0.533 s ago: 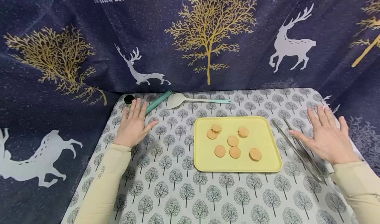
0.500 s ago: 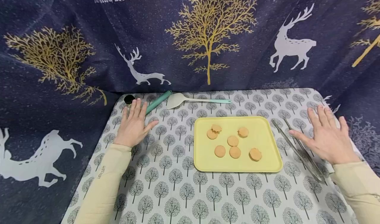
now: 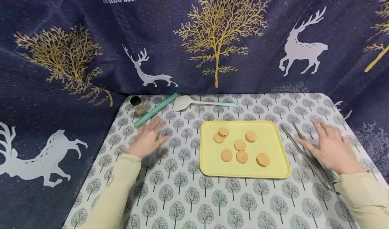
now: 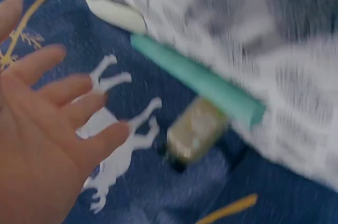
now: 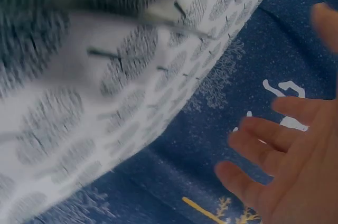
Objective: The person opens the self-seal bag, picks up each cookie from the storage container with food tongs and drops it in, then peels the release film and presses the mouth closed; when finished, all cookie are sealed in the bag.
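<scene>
My left hand, blurred, hovers with loosely spread fingers just in front of a teal cylinder like a rolling pin. Behind that cylinder is a glass jar with a black lid; the left wrist view also shows the jar beside the cylinder. At the right side my right hand, holding nothing, overlaps part of the metal tongs. Between the hands lies a yellow tray bearing several round tan cookie-like pieces, some with scalloped edges.
A cream spatula with a pale teal handle lies along the table's back edge, near the cylinder's far end. The tree-patterned tablecloth covers the table, and a dark blue curtain with deer and trees hangs behind it.
My left hand has drawn back and to the right, uncovering the jar and the cylinder's near end. My right hand has dipped slightly, its fingers more relaxed. The head view has shifted a little.
</scene>
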`<state>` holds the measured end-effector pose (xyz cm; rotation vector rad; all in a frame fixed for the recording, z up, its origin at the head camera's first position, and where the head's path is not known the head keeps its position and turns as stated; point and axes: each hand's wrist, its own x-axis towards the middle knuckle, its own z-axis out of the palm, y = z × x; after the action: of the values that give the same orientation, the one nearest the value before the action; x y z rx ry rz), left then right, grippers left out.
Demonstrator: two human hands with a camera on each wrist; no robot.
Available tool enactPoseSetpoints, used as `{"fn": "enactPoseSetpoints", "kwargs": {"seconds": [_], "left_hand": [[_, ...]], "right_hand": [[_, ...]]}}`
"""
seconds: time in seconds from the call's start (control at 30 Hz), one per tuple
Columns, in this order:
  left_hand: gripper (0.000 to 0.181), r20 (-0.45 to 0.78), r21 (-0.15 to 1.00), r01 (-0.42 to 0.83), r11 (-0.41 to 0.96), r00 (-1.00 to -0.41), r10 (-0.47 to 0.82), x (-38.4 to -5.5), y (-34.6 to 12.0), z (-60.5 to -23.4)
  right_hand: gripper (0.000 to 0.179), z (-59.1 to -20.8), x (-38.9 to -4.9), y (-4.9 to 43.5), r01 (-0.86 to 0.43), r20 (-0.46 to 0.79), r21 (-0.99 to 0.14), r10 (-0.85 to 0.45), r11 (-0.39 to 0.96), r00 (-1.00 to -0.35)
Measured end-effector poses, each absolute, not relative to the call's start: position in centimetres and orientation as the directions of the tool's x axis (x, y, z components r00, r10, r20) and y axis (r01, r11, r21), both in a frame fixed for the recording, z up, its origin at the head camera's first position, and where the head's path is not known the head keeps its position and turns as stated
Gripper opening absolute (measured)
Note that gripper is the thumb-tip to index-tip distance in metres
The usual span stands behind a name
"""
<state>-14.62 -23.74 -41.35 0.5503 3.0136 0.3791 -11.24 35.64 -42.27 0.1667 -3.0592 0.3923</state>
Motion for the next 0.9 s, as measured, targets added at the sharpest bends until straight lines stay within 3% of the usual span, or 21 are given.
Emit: {"fn": "enactPoseSetpoints", "kwargs": {"seconds": [0.17,0.37,0.9], "left_hand": [[0.071,-0.147,0.312,0.320,0.895,-0.914,0.378,-13.2,-22.0,-43.1],[0.069,-0.164,0.315,0.289,0.904,-0.922,0.351,-13.3,-20.9,-44.9],[0.041,-0.057,0.352,0.291,0.890,-0.942,0.330,-13.8,-20.9,-46.8]], "right_hand": [[0.082,-43.4,-10.3,35.6,-0.104,0.007,-0.284,-0.106,0.953,-0.994],[0.078,-44.4,-8.9,35.8,-0.094,-0.026,-0.333,-0.109,0.938,-0.994],[0.076,-46.1,-7.5,35.8,-0.062,-0.064,-0.381,-0.093,0.923,-0.994]]}}
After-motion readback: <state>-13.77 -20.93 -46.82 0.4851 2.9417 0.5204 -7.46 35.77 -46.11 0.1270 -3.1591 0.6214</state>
